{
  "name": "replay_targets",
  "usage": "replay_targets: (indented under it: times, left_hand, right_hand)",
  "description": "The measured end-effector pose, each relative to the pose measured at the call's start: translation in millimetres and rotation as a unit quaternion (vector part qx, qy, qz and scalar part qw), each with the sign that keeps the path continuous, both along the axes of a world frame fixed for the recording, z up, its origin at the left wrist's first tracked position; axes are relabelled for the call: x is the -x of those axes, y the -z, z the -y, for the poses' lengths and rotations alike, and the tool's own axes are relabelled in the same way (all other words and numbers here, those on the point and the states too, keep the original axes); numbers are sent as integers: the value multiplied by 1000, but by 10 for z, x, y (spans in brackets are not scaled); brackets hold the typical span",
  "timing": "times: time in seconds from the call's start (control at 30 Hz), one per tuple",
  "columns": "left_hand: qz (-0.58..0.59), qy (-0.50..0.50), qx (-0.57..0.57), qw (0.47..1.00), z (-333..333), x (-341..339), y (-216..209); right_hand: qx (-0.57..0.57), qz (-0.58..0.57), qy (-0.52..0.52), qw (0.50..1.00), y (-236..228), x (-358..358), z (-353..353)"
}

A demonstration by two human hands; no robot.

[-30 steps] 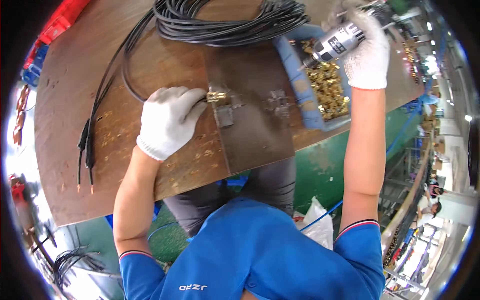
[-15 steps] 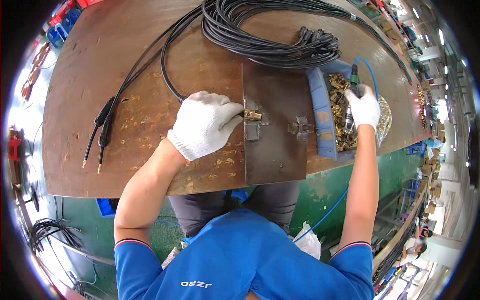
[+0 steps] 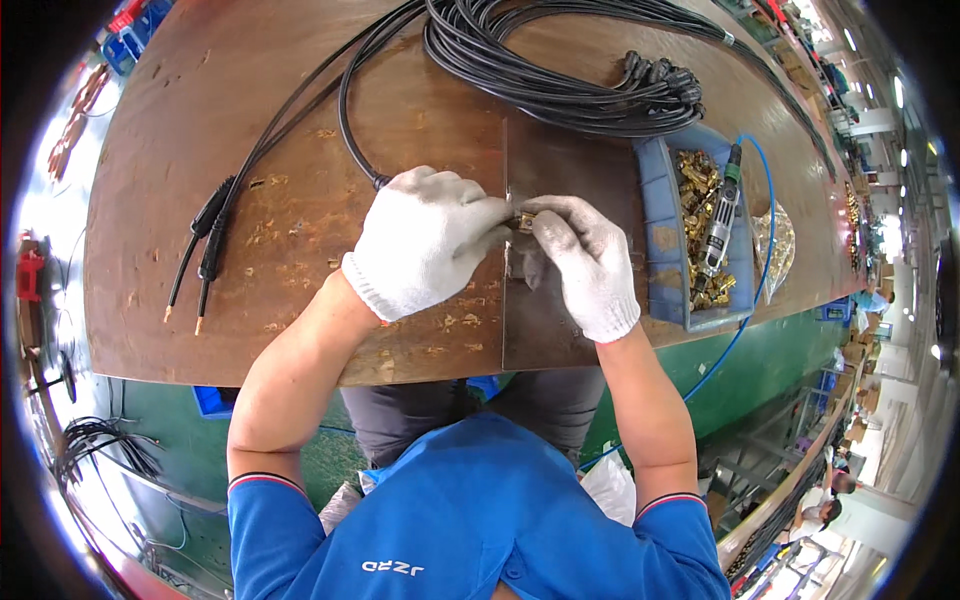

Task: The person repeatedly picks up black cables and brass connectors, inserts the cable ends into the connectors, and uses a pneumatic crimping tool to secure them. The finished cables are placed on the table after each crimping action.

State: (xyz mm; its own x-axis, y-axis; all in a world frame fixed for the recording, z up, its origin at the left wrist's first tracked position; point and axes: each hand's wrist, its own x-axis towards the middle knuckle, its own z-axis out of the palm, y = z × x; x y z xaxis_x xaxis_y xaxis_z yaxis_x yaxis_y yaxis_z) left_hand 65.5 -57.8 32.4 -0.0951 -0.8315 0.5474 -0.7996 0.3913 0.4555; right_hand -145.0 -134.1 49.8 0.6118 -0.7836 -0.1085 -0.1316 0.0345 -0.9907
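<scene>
My left hand [image 3: 425, 243], in a white glove, is closed around the end of a black cable [image 3: 350, 145]. A small brass connector [image 3: 525, 222] pokes out past its fingertips over the dark metal plate [image 3: 550, 335]. My right hand [image 3: 592, 265], gloved too, pinches that connector between thumb and fingers, so both hands meet there. To the right stands a blue plastic bin [image 3: 667, 245] full of brass fittings [image 3: 697, 180]. Across the bin lies a silver and green air-driven hand tool [image 3: 722, 222] with a blue hose [image 3: 771, 210]; no hand touches it.
A thick coil of black cables [image 3: 510, 75] with bunched ends lies at the table's far side. Two bare-tipped cable ends [image 3: 210, 225] rest on the left. Beside the bin is a clear bag [image 3: 778, 250] of brass parts. The table's near edge [image 3: 420, 378] faces my lap.
My right hand has let go of the hand tool, leaving it on the bin, and moved left to the brass connector. My left hand keeps its grip on the cable.
</scene>
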Motion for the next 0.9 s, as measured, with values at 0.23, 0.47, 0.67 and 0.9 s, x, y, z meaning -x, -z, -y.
replay_targets:
  times: [0.23, 0.47, 0.67, 0.9]
  left_hand:
    - [30, 1, 4, 1000, -81, 6, -67]
    - [44, -69, -27, 996, -77, -508, -145]
    - [-23, -23, -21, 999, -80, -282, -268]
    - [-42, -8, -28, 999, -90, -257, -227]
  right_hand:
    - [-87, 29, 34, 995, -39, 72, 5]
    - [-52, 83, 72, 993, -442, 85, 83]
    - [97, 86, -10, 991, -619, 85, -170]
    - [240, 64, 14, 969, -545, 95, -167]
